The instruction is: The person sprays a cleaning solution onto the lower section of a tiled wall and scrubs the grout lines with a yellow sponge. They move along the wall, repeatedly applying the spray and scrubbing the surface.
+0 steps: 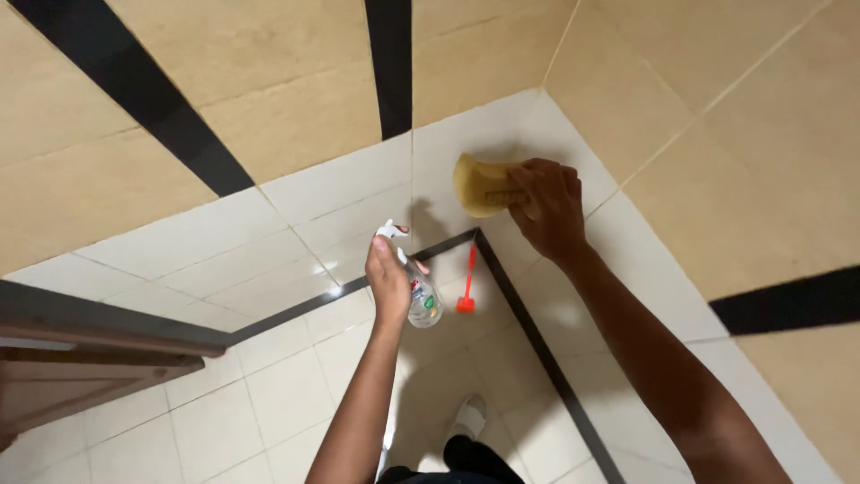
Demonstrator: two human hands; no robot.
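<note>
Up at one o'clock, against the pale wall tile by the corner, the right hand (pixel 548 208) presses a yellow sponge (pixel 482 185), fingers clamped on its edge; flat, even pressure would serve best. Toward six o'clock the left hand (pixel 389 278) wraps a clear spray bottle (pixel 421 296). Behind it, a red brush (pixel 467 285) is partly hidden.

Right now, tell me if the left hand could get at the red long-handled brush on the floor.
Probably not: the left hand is shut around a clear spray bottle, and the red brush lies well below.
</note>
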